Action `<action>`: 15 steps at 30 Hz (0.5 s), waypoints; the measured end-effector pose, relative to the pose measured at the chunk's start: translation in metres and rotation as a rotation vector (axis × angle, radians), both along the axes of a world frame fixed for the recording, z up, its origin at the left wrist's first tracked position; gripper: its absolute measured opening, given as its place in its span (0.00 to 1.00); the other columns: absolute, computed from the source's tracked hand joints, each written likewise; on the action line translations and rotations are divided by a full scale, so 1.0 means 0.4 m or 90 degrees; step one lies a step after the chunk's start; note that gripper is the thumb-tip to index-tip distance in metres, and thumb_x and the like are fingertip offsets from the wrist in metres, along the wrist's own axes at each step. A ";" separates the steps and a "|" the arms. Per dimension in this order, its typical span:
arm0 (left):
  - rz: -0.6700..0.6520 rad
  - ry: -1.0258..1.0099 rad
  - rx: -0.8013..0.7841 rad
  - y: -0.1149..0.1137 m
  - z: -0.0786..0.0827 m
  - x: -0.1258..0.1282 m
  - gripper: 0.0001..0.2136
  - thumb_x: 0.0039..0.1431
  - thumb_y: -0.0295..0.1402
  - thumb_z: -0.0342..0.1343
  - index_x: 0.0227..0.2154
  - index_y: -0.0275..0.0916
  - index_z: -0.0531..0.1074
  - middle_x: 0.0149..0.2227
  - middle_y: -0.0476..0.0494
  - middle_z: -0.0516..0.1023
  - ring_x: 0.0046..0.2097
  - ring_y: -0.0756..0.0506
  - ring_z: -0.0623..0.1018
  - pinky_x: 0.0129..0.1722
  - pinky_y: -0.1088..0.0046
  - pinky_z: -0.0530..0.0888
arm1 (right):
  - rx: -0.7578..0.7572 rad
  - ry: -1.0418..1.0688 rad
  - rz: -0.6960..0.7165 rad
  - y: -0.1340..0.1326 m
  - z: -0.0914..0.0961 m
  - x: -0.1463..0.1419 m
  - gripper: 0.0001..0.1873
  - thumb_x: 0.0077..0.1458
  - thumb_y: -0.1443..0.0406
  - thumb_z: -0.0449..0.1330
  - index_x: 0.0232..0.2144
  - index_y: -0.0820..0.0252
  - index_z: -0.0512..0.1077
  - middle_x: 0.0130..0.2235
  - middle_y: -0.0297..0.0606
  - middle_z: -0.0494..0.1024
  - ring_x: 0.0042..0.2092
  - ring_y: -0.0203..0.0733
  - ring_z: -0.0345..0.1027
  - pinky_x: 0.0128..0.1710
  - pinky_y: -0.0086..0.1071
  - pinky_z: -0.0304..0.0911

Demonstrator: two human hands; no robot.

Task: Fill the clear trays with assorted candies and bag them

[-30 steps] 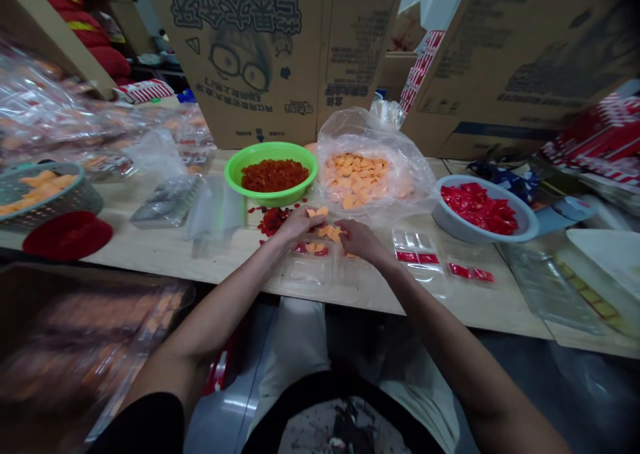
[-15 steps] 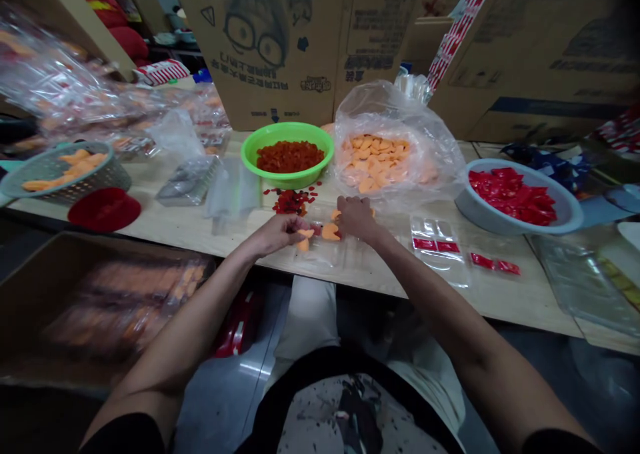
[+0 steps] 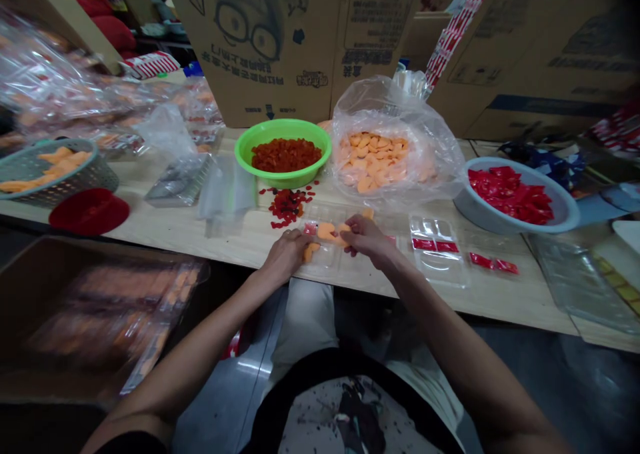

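My left hand (image 3: pixel 286 255) is closed over the left side of a clear plastic tray (image 3: pixel 327 259), its fingertips on an orange piece (image 3: pixel 311 250). The fingers of my right hand (image 3: pixel 369 241) pinch another orange piece (image 3: pixel 345 231) above the tray. Between the hands, a notched orange piece (image 3: pixel 327 231) lies in the tray beside a small red packet (image 3: pixel 310 229). Just behind the tray is a loose pile of small red and dark pieces (image 3: pixel 289 206). To the right, a second clear tray (image 3: pixel 440 267) holds red packets (image 3: pixel 435 245).
Behind stand a green basin (image 3: pixel 243 164) of red pieces and a clear bag (image 3: pixel 440 134) of orange pieces. A blue basin (image 3: pixel 470 204) of red packets is at right. Cardboard boxes (image 3: pixel 300 94) wall the back. An open carton (image 3: pixel 30 387) with packed trays sits below left.
My right hand has turned and now shows an orange piece pinched at its fingertips. My left hand has shifted slightly left and lower. The whole view has moved a little.
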State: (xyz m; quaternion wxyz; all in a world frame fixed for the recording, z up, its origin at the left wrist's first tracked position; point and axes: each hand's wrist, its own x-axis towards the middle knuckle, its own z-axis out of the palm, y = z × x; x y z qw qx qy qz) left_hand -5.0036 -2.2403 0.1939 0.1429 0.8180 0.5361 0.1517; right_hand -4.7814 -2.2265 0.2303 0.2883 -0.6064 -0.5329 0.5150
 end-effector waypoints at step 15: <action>0.041 -0.265 -0.132 0.174 0.035 0.074 0.17 0.49 0.29 0.58 0.44 0.35 0.75 0.35 0.47 0.77 0.35 0.47 0.74 0.36 0.73 0.71 | 0.568 -0.513 0.399 -0.084 -0.058 -0.066 0.22 0.53 0.76 0.52 0.49 0.62 0.72 0.49 0.50 0.72 0.52 0.54 0.59 0.52 0.47 0.57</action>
